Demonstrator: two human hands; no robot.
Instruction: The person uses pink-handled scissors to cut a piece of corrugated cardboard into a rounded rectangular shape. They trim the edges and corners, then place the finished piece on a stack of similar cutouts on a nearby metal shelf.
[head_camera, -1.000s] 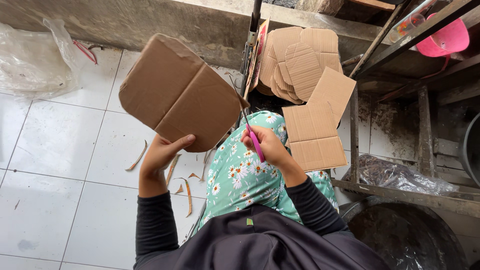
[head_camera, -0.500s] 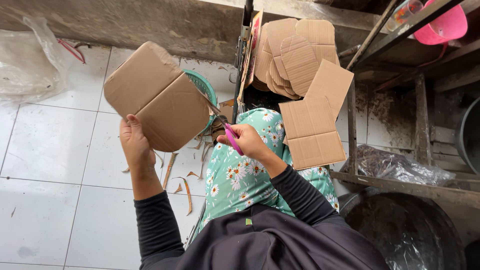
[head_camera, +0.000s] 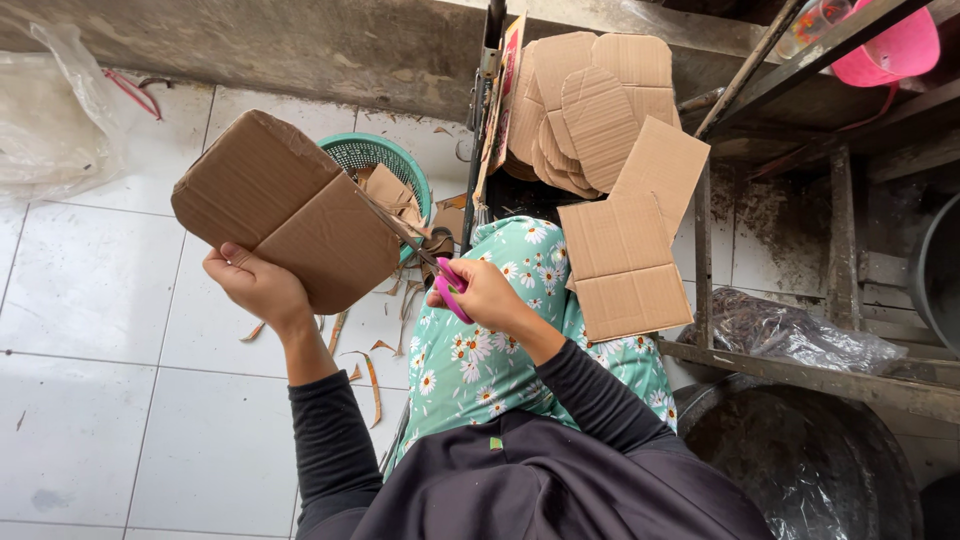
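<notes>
1. Your left hand (head_camera: 258, 285) grips the lower edge of a folded brown corrugated cardboard piece (head_camera: 285, 210), fingers closed on it, holding it up above the white tiled floor (head_camera: 90, 300).
2. Your right hand (head_camera: 487, 295) is closed around pink-handled scissors (head_camera: 425, 255); the blades run into the right edge of the cardboard piece, so a cut looks to be in progress.
3. Done so far, judging by the scene: thin brown cardboard trimmings (head_camera: 372, 375) lie on the floor below the hands, and more scraps sit in the teal plastic basket (head_camera: 375, 155) behind the piece.
4. A stack of rounded-corner cardboard cutouts (head_camera: 590, 100) leans by the wall, probably finished pieces.
5. Flat creased brown cardboard sheets (head_camera: 625, 250) rest beside your floral-print lap (head_camera: 480, 350), apparently not trimmed yet.
6. Left to do: finish the cut on the held piece; how much of its outline is trimmed you can't tell from this angle.
</notes>
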